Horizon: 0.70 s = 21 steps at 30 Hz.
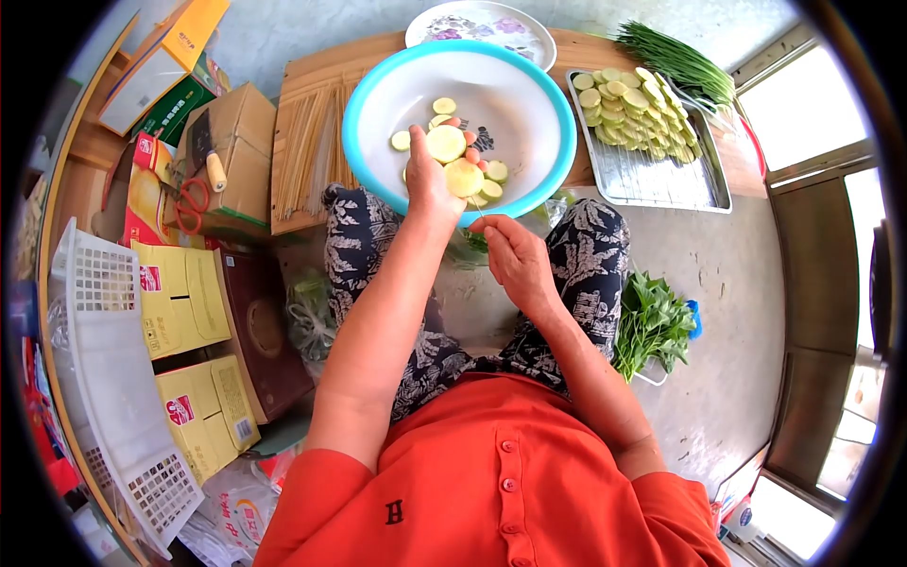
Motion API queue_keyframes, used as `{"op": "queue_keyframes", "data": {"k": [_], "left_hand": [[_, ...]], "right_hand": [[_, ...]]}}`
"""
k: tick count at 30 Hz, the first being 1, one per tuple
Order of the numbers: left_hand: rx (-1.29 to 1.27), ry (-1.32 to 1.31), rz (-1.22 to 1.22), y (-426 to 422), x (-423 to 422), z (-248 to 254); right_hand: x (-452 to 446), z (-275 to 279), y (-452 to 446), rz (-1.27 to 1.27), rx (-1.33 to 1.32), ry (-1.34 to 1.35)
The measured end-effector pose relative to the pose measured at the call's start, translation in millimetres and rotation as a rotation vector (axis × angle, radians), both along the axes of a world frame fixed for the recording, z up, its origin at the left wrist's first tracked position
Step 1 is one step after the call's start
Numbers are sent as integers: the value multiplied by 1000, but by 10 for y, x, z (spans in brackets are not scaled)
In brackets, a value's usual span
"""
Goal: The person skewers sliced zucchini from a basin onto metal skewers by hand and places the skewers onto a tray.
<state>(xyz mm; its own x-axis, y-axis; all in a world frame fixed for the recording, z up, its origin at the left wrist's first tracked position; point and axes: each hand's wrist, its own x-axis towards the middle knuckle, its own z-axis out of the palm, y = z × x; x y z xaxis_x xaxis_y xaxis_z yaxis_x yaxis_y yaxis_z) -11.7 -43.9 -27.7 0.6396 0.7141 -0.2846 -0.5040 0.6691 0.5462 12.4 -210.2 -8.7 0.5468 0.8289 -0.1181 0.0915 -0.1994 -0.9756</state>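
Note:
My left hand (pixel 431 180) is over the near part of a white basin (pixel 524 123) with a turquoise rim, its fingers around round pale-green vegetable slices (pixel 463 177). Small orange pieces (pixel 470 154) lie between the slices. More slices (pixel 401 141) rest in the basin. Just outside the near rim, my right hand (pixel 515 255) pinches a thin stick (pixel 477 206) that runs toward the slices; the stick's far part is hidden.
Thin sticks (pixel 316 142) lie on the wooden table (pixel 298 71) at left. A metal tray (pixel 614 184) holds piled slices, with green stalks (pixel 675 61) behind. A patterned plate (pixel 542 40) stands behind the basin. Leafy greens (pixel 654 326) are at right; boxes (pixel 184 302) stand left.

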Motion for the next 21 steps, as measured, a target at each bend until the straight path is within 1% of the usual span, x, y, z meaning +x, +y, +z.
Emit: {"op": "queue_keyframes", "data": {"k": [21], "left_hand": [[-35,19,58,31,22,-53]], "right_hand": [[-1,-26,-43,-3,-16,-41]]}}
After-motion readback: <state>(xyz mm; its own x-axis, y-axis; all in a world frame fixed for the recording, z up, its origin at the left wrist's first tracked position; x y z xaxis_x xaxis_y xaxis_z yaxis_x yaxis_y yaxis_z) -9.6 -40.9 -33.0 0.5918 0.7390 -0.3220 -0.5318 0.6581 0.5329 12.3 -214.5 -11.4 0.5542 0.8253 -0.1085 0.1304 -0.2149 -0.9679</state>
